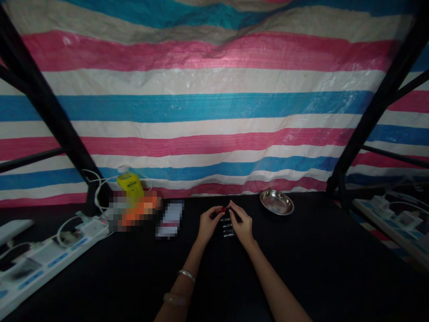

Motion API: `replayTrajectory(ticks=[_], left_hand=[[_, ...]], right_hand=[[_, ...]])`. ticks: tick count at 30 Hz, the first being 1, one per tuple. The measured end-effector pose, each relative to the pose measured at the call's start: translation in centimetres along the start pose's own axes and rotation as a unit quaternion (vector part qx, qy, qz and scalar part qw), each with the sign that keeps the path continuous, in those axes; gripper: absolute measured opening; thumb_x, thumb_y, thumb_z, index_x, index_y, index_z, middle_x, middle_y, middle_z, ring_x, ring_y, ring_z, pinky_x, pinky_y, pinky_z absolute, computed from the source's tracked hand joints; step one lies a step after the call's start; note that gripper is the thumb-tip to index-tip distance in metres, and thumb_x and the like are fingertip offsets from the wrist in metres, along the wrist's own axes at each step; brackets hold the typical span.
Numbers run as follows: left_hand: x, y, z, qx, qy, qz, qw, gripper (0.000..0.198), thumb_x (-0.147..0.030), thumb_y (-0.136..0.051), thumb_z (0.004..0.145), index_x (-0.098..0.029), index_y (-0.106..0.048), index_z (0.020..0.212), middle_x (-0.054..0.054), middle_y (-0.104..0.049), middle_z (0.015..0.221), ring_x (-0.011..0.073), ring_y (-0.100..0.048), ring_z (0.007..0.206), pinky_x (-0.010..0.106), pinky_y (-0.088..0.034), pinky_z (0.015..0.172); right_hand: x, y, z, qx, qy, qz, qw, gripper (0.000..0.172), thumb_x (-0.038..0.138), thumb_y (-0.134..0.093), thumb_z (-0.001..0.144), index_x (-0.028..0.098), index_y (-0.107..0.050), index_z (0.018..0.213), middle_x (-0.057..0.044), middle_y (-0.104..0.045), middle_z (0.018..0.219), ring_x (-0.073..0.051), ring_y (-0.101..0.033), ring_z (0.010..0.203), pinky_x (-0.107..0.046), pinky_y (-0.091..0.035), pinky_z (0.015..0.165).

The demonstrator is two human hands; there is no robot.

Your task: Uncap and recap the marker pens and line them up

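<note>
Both hands meet over the middle of the black table, fingertips close together. My left hand (208, 222) pinches a small red object (225, 209), too small for me to tell its kind. My right hand (242, 224) is closed at the fingertips on the object's right end, where something pale shows. Between and just below the hands lies a column of several small, shiny, clear or silvery pieces (228, 227) on the black surface. The fingers partly cover the upper ones. Two bangles (186, 274) circle my left forearm.
A round metal dish (276, 202) stands right of my hands. To the left are a blurred-out phone-like thing (170, 219), a pixelated orange item (140, 212), a yellow bottle (130, 181) and a power strip (55, 258) with cables. Another power strip (395, 219) lies far right.
</note>
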State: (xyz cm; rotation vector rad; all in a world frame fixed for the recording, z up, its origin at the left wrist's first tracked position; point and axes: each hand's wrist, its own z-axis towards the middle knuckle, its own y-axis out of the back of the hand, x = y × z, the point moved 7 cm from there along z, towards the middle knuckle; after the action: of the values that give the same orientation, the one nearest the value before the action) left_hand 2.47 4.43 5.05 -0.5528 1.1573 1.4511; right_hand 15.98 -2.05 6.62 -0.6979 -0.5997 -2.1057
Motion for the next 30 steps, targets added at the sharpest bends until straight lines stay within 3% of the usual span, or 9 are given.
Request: replayTrajectory(ticks=[4, 8, 12, 17, 23, 30], left_hand=[[-1.4, -0.3, -0.4, 0.01, -0.078, 0.075, 0.994, 0.02, -0.027, -0.057, 0.081, -0.022, -0.066, 0.098, 0.004, -0.069, 0.098, 0.0189, -0.062, 0.093, 0.035, -0.045, 0.086], [-1.8, -0.8, -0.6, 0.027, -0.104, 0.131, 0.985, 0.02, -0.026, -0.054, 0.084, -0.023, -0.065, 0.1, 0.004, -0.068, 0.1, 0.0184, -0.061, 0.094, 0.033, -0.044, 0.083], [-1.3, -0.9, -0.6, 0.02, -0.094, 0.165, 0.982, 0.024, -0.022, -0.055, 0.082, -0.024, -0.063, 0.105, 0.004, -0.067, 0.104, 0.0193, -0.06, 0.098, 0.035, -0.043, 0.086], [0.1, -0.4, -0.5, 0.024, -0.028, 0.21, 0.977, 0.022, -0.02, -0.058, 0.08, -0.024, -0.065, 0.1, 0.004, -0.069, 0.101, 0.0207, -0.062, 0.096, 0.038, -0.039, 0.087], [0.8, 1.2, 0.0, 0.017, -0.002, 0.214, 0.977, 0.018, -0.022, -0.063, 0.075, -0.023, -0.068, 0.093, 0.002, -0.071, 0.092, 0.0199, -0.063, 0.088, 0.035, -0.041, 0.085], [2.9, 2.7, 0.3, 0.038, 0.018, 0.196, 0.98, 0.015, -0.03, -0.064, 0.073, -0.023, -0.07, 0.085, 0.002, -0.07, 0.085, 0.0197, -0.062, 0.084, 0.032, -0.044, 0.078]], right_hand=[[0.2, 0.3, 0.0, -0.016, -0.002, 0.006, 1.0, 0.024, 0.027, -0.052, 0.085, 0.023, -0.066, 0.103, -0.007, -0.066, 0.107, -0.021, -0.062, 0.099, -0.04, -0.049, 0.091], [-0.3, 0.6, 0.1, -0.037, -0.02, 0.007, 0.999, 0.022, 0.031, -0.053, 0.083, 0.022, -0.068, 0.097, -0.008, -0.068, 0.097, -0.021, -0.063, 0.093, -0.039, -0.053, 0.083], [-1.0, 0.9, 0.0, -0.066, -0.05, 0.023, 0.996, 0.022, 0.034, -0.054, 0.083, 0.02, -0.068, 0.091, -0.009, -0.067, 0.092, -0.02, -0.063, 0.087, -0.036, -0.054, 0.077], [-2.8, 0.9, -0.4, -0.084, -0.112, 0.06, 0.988, 0.024, 0.037, -0.057, 0.08, 0.018, -0.067, 0.089, -0.009, -0.066, 0.089, -0.019, -0.063, 0.081, -0.033, -0.053, 0.072], [-5.5, 0.9, -0.7, -0.06, -0.177, 0.014, 0.982, 0.026, 0.041, -0.062, 0.073, 0.018, -0.069, 0.083, -0.007, -0.068, 0.082, -0.02, -0.062, 0.079, -0.033, -0.05, 0.07], [-6.9, -0.1, -1.2, 0.042, -0.194, -0.029, 0.98, 0.02, 0.037, -0.06, 0.074, 0.02, -0.07, 0.079, -0.004, -0.07, 0.076, -0.021, -0.063, 0.079, -0.035, -0.048, 0.077]])
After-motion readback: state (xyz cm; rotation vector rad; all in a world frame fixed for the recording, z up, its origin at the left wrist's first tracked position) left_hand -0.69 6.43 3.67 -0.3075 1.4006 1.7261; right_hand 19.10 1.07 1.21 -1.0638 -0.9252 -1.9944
